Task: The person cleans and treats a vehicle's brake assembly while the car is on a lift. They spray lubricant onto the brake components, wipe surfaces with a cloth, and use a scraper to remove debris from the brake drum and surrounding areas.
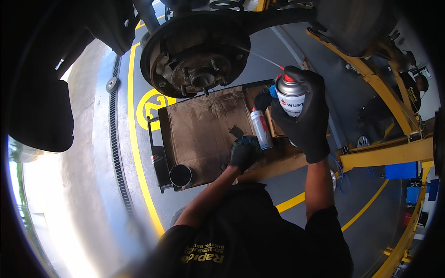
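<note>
Two spray cans [291,101] [262,129] are seen: one gripped by the right hand [311,111], one beside the cardboard [199,125]. At its near-left corner, one cup's [181,177] contents cannot be discerned. Left hand [244,155] curled, hold unclear.

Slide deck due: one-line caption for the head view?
Gloved right hand holds a spray can aimed toward a bare wheel hub; gloved left hand lower, near a second can.

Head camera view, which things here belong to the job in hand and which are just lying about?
In use, it seems:
- spray can, held in the right hand
- hub assembly, which the nozzle points toward

Apparently lying about:
- second spray can, on the board
- round container
- small disc by the floor drain
</note>
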Motion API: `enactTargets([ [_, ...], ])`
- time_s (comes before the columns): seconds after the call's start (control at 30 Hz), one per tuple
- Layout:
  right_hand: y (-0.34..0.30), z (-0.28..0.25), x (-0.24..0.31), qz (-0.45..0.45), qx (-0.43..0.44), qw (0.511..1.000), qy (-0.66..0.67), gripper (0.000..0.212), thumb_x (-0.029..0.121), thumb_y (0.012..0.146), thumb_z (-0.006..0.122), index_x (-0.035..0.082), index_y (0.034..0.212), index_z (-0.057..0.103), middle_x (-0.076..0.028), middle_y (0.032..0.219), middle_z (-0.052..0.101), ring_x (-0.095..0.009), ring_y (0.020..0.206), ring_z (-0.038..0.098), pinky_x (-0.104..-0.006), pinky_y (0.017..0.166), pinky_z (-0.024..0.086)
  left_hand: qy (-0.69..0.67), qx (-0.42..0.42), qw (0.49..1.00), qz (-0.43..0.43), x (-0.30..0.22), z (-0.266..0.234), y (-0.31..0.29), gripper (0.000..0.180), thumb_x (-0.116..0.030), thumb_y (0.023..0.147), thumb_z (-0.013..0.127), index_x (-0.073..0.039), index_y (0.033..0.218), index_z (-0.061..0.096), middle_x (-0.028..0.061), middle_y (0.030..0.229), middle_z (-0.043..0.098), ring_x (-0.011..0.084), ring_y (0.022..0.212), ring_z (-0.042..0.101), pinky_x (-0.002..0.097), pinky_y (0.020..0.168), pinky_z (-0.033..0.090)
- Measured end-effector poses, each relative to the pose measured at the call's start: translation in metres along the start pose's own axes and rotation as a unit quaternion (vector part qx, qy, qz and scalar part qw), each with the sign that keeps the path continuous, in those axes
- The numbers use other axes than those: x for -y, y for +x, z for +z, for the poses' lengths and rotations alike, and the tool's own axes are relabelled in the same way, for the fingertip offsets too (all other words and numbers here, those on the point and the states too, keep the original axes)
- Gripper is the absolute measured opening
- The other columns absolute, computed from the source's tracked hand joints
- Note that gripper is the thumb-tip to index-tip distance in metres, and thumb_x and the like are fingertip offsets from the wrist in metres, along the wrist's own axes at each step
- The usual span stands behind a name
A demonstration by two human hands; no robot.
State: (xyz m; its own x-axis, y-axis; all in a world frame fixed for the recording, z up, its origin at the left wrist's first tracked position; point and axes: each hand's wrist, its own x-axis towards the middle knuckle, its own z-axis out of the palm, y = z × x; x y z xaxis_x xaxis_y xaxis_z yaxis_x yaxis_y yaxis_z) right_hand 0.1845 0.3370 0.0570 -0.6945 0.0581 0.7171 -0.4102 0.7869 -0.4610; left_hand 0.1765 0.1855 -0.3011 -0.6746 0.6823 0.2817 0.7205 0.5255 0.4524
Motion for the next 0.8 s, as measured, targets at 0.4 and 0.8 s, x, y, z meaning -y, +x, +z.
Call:
enactTargets([
  [0.4,-0.02,-0.002,-0.063,-0.05,0.127,0.991,-0.006,0.08,0.012,0.074,0.088,0.017,0.146,0.055,-0.013,0.13,0.062,-0.032,0.119,0.067,-0.0426,0.094,0.06,-0.262,-0.037,0.959,-0.104,0.03,-0.004,-0.021,0.036,-0.032,0.105,0.062,-0.003,0.124,0.07,0.0084,0.12,0.072,0.0228,0.108,0.07,0.0385,0.092,0.057],
  [0.8,0.001,0.001,-0.055,0.077,0.032,0.994,0.077,0.07,-0.001,0.075,0.084,0.012,0.139,0.056,-0.012,0.133,0.064,-0.029,0.119,0.07,-0.0427,0.096,0.06,-0.629,-0.128,0.657,-0.396,0.014,-0.038,-0.037,0.025,-0.026,0.103,0.071,-0.002,0.111,0.068,0.0046,0.1,0.072,0.0146,0.083,0.07,0.0323,0.067,0.058],
])
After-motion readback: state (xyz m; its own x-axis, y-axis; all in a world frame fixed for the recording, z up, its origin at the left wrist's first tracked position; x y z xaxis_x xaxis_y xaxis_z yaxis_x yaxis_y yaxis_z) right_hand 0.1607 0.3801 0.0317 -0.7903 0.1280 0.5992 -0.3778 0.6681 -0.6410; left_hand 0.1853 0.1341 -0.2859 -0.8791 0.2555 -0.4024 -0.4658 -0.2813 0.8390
